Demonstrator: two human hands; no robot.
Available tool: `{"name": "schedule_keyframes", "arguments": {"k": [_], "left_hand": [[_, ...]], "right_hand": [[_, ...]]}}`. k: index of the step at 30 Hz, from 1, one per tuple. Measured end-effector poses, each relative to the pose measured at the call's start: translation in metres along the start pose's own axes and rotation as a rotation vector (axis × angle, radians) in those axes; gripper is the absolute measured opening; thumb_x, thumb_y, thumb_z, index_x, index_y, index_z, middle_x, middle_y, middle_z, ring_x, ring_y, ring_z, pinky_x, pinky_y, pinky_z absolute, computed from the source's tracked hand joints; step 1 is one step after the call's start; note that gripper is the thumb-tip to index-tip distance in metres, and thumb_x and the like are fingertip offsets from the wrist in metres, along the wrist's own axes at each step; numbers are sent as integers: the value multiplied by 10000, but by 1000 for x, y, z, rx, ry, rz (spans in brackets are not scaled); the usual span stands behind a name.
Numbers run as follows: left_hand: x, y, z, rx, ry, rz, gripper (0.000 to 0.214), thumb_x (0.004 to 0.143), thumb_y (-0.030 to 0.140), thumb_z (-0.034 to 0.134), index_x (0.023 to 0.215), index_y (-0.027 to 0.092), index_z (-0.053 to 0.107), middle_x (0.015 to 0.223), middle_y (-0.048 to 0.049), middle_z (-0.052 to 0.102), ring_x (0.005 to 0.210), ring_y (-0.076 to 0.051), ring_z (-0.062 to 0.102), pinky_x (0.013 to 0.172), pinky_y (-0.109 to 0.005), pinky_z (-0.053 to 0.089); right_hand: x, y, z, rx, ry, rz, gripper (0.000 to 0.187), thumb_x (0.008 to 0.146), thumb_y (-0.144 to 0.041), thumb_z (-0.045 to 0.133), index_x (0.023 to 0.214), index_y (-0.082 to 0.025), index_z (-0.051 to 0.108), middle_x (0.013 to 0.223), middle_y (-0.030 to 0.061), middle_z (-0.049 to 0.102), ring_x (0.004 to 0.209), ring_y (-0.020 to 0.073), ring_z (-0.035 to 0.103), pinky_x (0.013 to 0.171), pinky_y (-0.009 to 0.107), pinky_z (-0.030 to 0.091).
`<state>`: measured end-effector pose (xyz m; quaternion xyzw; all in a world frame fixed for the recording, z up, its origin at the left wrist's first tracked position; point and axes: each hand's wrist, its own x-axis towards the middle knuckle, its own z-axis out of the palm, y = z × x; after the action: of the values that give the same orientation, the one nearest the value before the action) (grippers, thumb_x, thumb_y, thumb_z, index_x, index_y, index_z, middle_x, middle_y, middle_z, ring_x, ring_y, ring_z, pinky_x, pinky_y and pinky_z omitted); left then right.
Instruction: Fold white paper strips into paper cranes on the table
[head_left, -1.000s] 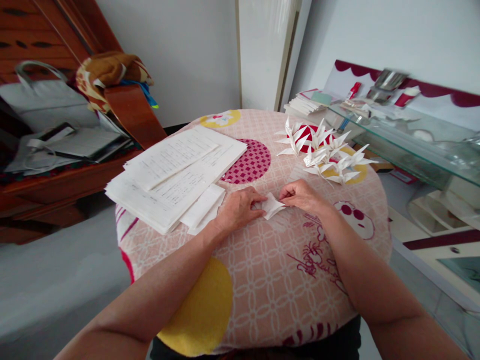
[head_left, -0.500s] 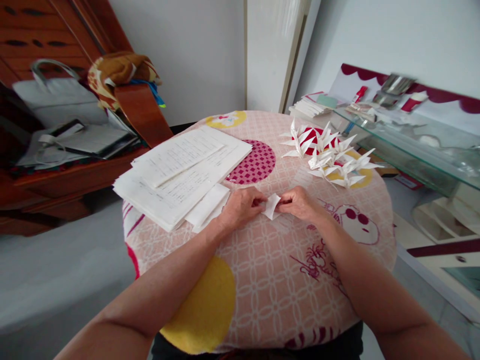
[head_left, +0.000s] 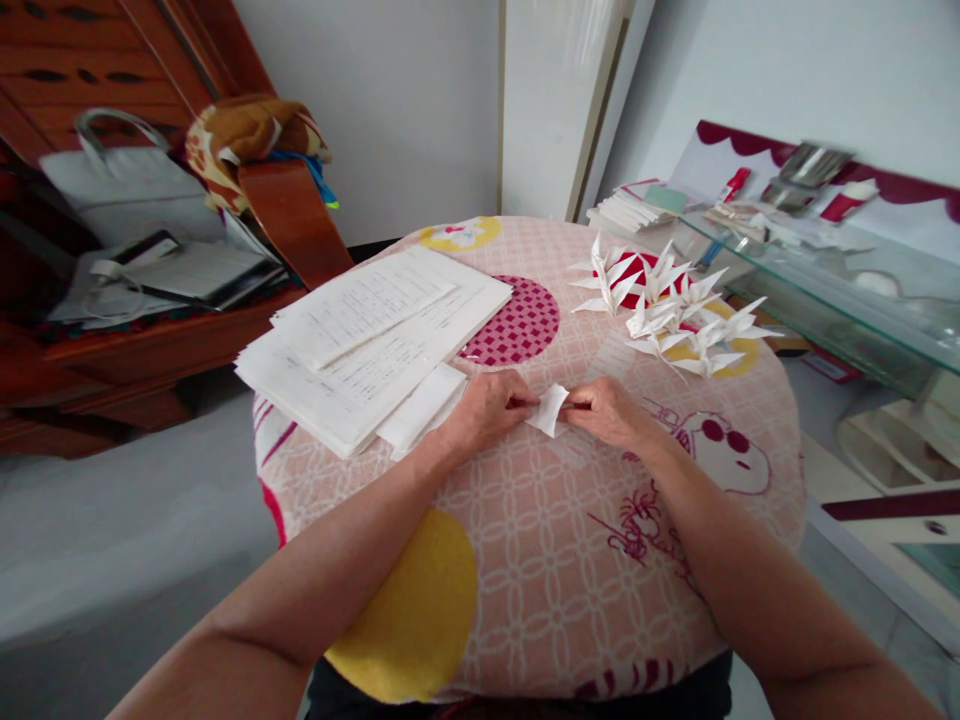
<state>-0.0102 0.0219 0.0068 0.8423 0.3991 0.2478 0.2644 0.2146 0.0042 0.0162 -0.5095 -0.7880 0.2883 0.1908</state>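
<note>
A small piece of folded white paper [head_left: 549, 410] is held between my two hands, low over the patterned tablecloth [head_left: 540, 530]. My left hand [head_left: 495, 408] pinches its left side, fingers closed. From the right, my right hand [head_left: 606, 408] grips the opposite edge between thumb and fingers. Beyond my right hand stand several folded white paper cranes [head_left: 667, 305] in a cluster. Just left of my left hand lie small white paper sheets [head_left: 420, 405], partly beneath a larger stack of written papers [head_left: 375, 350].
To the right, a glass shelf [head_left: 840, 290] with a metal container and cups stands close by the round table. At the left is a wooden bench [head_left: 195, 340] bearing a grey bag [head_left: 135, 185], a laptop-like flat device [head_left: 195, 270] and a brown blanket [head_left: 251, 130].
The whole view has shifted slightly, so the scene sits a little further right. Both hands keep their grip on the small paper, with hardly any change in their pose.
</note>
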Motion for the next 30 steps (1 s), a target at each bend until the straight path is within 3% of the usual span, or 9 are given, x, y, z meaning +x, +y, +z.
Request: {"name": "schedule_keyframes", "arguments": {"k": [6,13,26,30], "left_hand": [[0,3,-6,-34,-54,26,285,823,125,589,940,230,827,909,-22,758,821,-143,661,734,-240,505],[1,0,-4,-26,-22,-5,274,796,120,596,927,211,819,893,-32,762,806,-151,660,721,-247,516],[0,2,-3,69,-38,8,317,801,99,576,969,227,812,918,-27,735,799,-153,643,728,-261,496],[0,2,-2,43,-30,20,323,794,88,581,980,216,811,923,-26,733,803,-154,649,742,-265,504]], "right_hand": [[2,-3,1,-68,18,-8,235,858,-262,640,679,-171,761,570,6,626,564,135,526,548,251,295],[2,-5,3,-180,33,-2,257,852,-211,635,618,-172,734,521,16,600,525,136,505,540,263,269],[-2,-14,2,-363,-5,-35,224,887,-182,578,813,-167,788,703,95,728,609,179,588,585,289,314],[-1,-12,3,-337,5,-48,217,872,-180,572,790,-175,773,679,71,699,604,165,553,585,287,299]]}}
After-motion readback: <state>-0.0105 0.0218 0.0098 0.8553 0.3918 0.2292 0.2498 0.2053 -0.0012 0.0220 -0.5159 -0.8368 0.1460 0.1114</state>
